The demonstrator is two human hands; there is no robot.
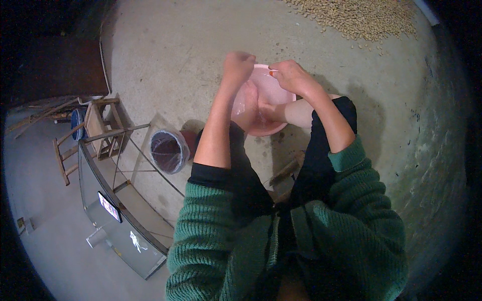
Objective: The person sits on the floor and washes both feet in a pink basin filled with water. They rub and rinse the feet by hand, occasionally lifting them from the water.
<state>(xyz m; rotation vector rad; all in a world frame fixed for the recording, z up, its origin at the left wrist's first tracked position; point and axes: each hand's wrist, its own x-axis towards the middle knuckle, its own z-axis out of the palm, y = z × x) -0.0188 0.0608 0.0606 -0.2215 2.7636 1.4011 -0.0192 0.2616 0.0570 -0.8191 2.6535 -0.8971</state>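
Observation:
A round pink plastic basin (276, 88) stands on the concrete floor in front of me, holding clear water. Both of my bare feet (253, 99) are in it, close together. At the far-left part of the rim is my left hand (238, 67), blurred, its fingers curled; whether it grips the rim is hidden. My right hand (293, 77) is at the far-right part, with thumb and finger pinched at the rim. An orange-red nail shows on its thumb. Green knit sleeves (209, 210) are pushed up both forearms, and black trouser legs (320, 161) are drawn up above the shins.
To the left stands a trash bin (169, 151) with a clear plastic liner. Beyond it are a wooden chair (98, 126) and a glass-topped table (124, 240) bearing a lit phone (109, 207), a paper roll (96, 237) and a crumpled tissue (138, 242). Unshelled peanuts (361, 19) are spread at the upper right.

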